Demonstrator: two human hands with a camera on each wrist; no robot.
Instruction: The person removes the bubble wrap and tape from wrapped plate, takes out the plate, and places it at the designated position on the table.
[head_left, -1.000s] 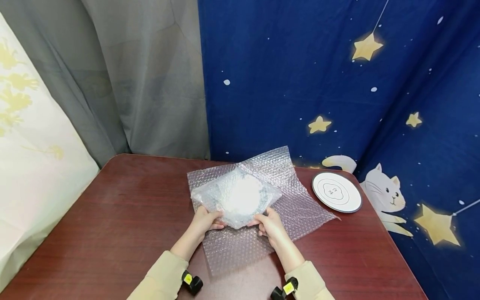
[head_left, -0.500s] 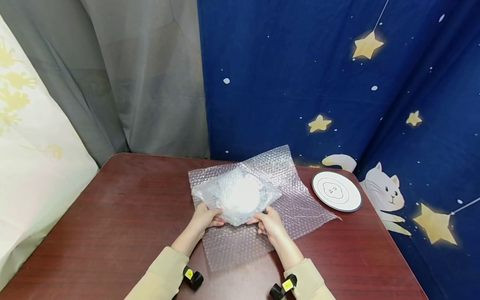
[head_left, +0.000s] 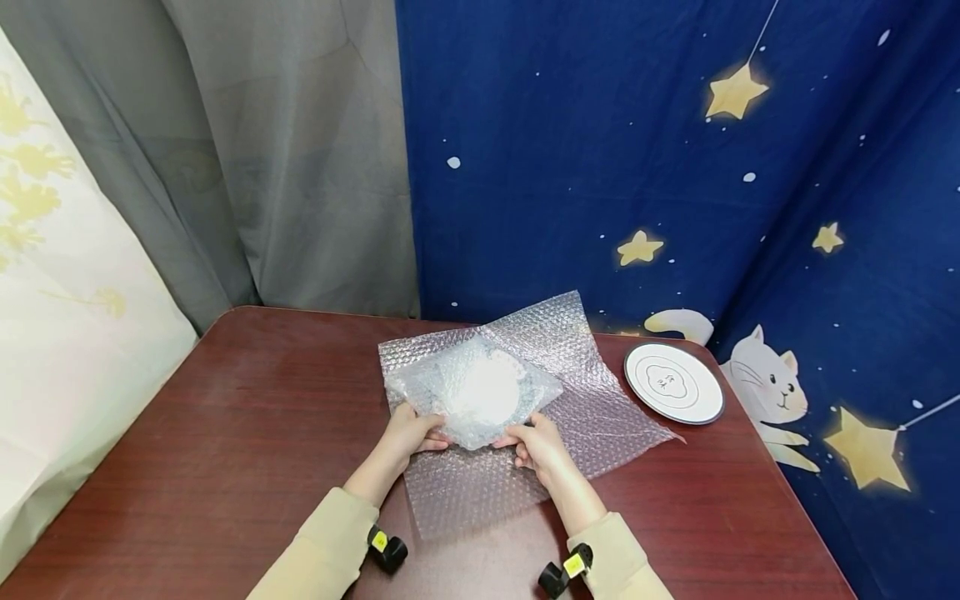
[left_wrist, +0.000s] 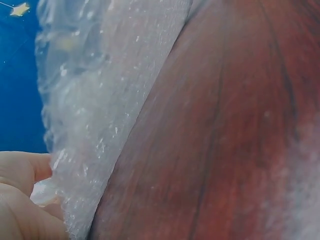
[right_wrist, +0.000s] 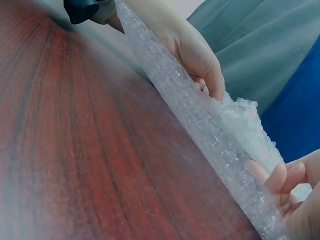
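Bubble wrap (head_left: pixel 472 504) lies spread askew across the bench (head_left: pixel 225 417), and over it sits a smaller folded packet (head_left: pixel 487 396) of the same stuff, lying just beyond the fingers (head_left: pixel 437 445), on the side away from the person. From where I stand, its long axis runs left to right across the person's front, with a blunt corner pointing back between the two hands. The left hand (head_left: pixel 408 433) pinches the near edge to one side of that corner and the right hand (head_left: pixel 540 446) pinches it to the other, thumbs uppermost. Neither hand looks clearly nearer, so I'd judge any turn or fold of that edge to depend on both evenly. Glare hides what the packet holds, and I can't tell whether it rests fully on the wrap beneath. The dark-rimmed white plate (head_left: pixel 675 383) is well apart, on the right hand's side.
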